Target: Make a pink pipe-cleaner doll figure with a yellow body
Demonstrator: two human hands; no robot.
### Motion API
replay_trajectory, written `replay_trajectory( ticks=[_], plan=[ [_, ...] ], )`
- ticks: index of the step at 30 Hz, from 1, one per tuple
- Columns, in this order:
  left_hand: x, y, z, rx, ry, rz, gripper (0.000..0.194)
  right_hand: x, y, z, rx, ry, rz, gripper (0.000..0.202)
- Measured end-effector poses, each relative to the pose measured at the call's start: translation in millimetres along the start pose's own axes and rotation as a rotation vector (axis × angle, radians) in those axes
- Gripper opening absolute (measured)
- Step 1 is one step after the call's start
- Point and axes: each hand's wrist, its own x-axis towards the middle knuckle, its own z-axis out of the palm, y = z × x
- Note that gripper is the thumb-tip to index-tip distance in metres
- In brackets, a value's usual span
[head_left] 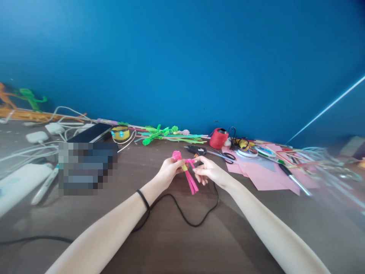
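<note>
A pink craft figure (191, 182) with a round curled head, a yellow band at its middle and a fan of pink strands below is held over the brown table (159, 247). My left hand (169, 172) pinches it just below the head, at its left side. On the other side, my right hand (209, 171) has thumb and forefinger closed on a short pink piece that sticks out to the right from the figure. Its other fingers are loosely curled. The lower strands hang free between both hands.
Behind the hands lie a black glue gun (196, 150), scissors (228, 157), a red thread spool (218, 138) and green pipe-cleaner pieces (155, 135). Pink paper sheets (264, 177) and a pen are right. Chargers and cables lie left. A black cord (194, 225) loops in front.
</note>
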Motion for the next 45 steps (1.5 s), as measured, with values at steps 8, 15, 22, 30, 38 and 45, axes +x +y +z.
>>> replay_trajectory(
  ticks=[8, 15, 22, 30, 38, 45],
  plan=[
    [-2.9, 2.3, -1.0, 0.138, -0.166, -0.042, 0.011, 3.3, 10.0, -18.8, -0.043, -0.087, 0.037, 0.03],
    [-7.3, 6.0, 2.1, 0.329, -0.26, -0.047, 0.011, -3.5, 5.5, -40.5, -0.113, -0.228, 0.095, 0.03],
    [-7.1, 6.1, 2.5, 0.366, -0.265, -0.051, 0.007, -2.0, 2.0, -34.7, -0.378, 0.037, -0.019, 0.026],
    [-10.4, 7.3, 10.0, 0.339, -0.168, -0.019, 0.003, -19.6, -27.1, -10.2, -0.729, 0.358, -0.254, 0.012],
    [-5.7, 1.6, 9.3, 0.302, -0.096, 0.002, 0.003, -20.3, -24.3, 6.4, -0.859, 0.418, -0.366, 0.015],
    [-6.5, 1.2, 11.2, 0.254, 0.002, 0.027, 0.004, -16.3, -18.7, 8.2, -0.317, 0.356, -0.196, 0.028]
  ],
)
